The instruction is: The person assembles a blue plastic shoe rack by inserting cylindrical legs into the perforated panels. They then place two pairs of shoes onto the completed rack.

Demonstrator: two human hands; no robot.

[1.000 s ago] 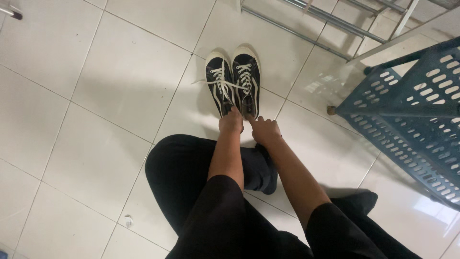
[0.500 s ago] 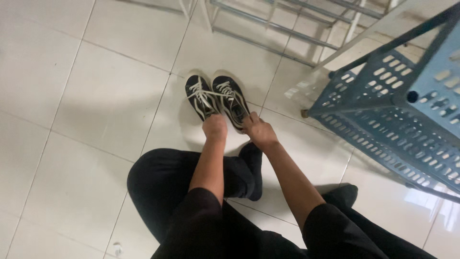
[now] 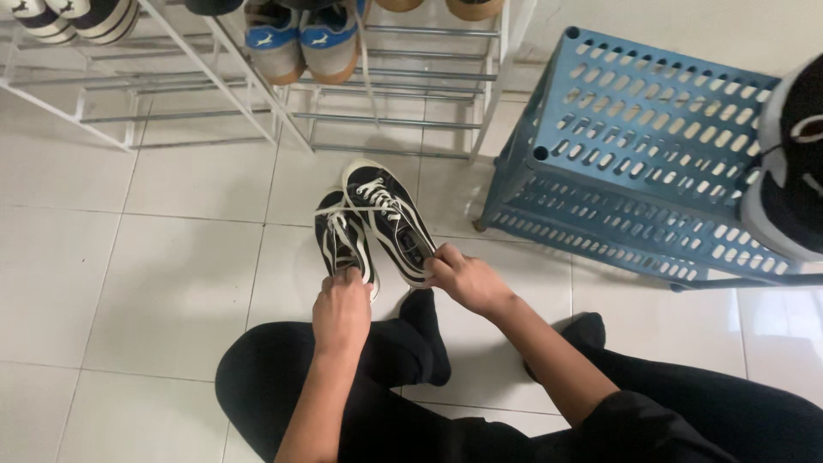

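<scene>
The left hand (image 3: 341, 310) and right hand (image 3: 463, 279) each pinch the heel of one black canvas shoe with white laces (image 3: 343, 243) (image 3: 390, 219), fingers closed tight, above the white tile floor (image 3: 171, 283) near the blue plastic rack (image 3: 634, 163).

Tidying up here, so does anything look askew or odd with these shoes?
Slightly. The right hand tips the right black sneaker up at an angle, out of line with the left black sneaker held by the left hand. Nothing looks damaged.

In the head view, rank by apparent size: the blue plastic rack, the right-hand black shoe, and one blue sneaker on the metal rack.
1. Blue plastic rack, largest.
2. Right-hand black shoe.
3. Blue sneaker, smallest, though cropped and farther away, so unsure.
</scene>
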